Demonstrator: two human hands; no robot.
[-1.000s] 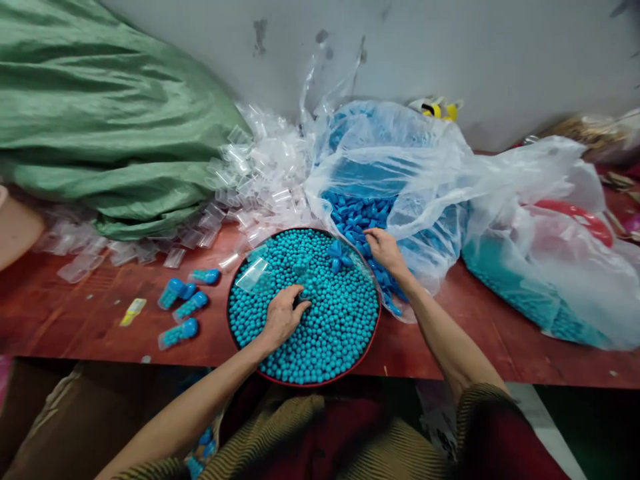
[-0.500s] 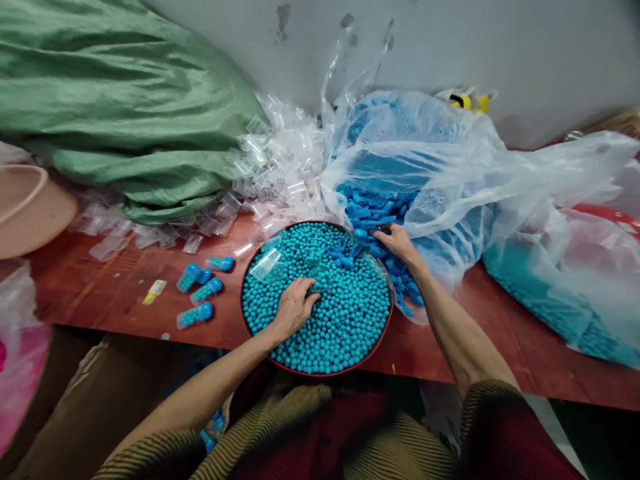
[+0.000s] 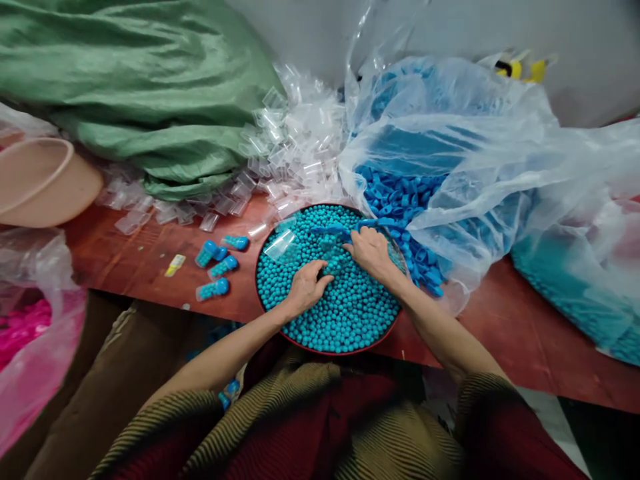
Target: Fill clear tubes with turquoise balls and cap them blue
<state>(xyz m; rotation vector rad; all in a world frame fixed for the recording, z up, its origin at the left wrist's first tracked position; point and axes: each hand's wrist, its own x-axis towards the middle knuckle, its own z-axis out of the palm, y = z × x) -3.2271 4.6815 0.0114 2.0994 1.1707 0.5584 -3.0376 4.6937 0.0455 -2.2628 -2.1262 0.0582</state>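
Note:
A round, red-rimmed tray point(image 3: 259, 293) brims with turquoise beads point(image 3: 330, 327). Over its middle, my left hand point(image 3: 307, 287) is curled, thumb towards fingers; a hazy, see-through patch lies by its fingertips, but what it grips is unclear. My right hand point(image 3: 371, 253) is above the tray's right part, fingers bent together and pointing left. Whatever is in its fingers is hidden. Beside it, blue plastic pieces point(image 3: 333, 228) lie on the beads near the far rim. A clear plastic tube point(image 3: 281, 245) rests on the beads at the left.
Left of the tray lie several blue-capped bottles of beads point(image 3: 213, 289) on the red table point(image 3: 125, 267). Behind are heaped clear tubes point(image 3: 305, 147), a green sack point(image 3: 165, 87) and a plastic bag point(image 3: 480, 153) spilling blue pieces point(image 3: 400, 200). A beige tub point(image 3: 45, 180) stands far left.
My right hand has moved left from the blue pieces at the bag to over the tray. My left hand stays over the beads. The view has shifted slightly.

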